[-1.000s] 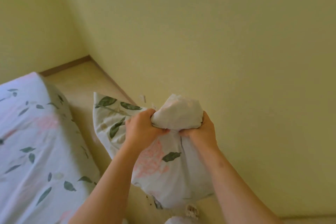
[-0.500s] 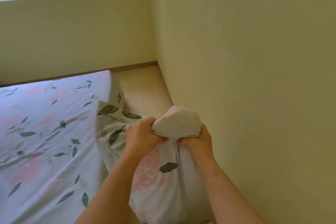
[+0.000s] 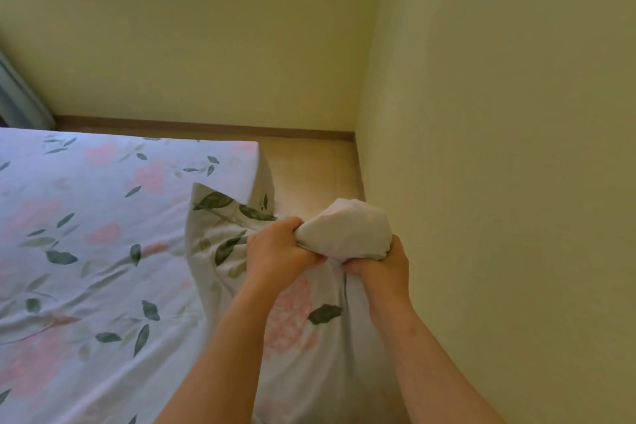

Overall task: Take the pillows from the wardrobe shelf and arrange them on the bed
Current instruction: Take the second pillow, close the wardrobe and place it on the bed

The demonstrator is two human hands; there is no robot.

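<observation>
Both hands clutch a soft pillow in a white cotton case printed with green leaves and pink flowers, held in the air at the bed's right edge, near its far right corner. The left hand and right hand have their fingers closed tight around a bunched neck of the fabric, a plain white bulge of pillow puffing out above the fists. The bed wears a matching floral sheet. A pale yellow wall stands just to the right.
</observation>
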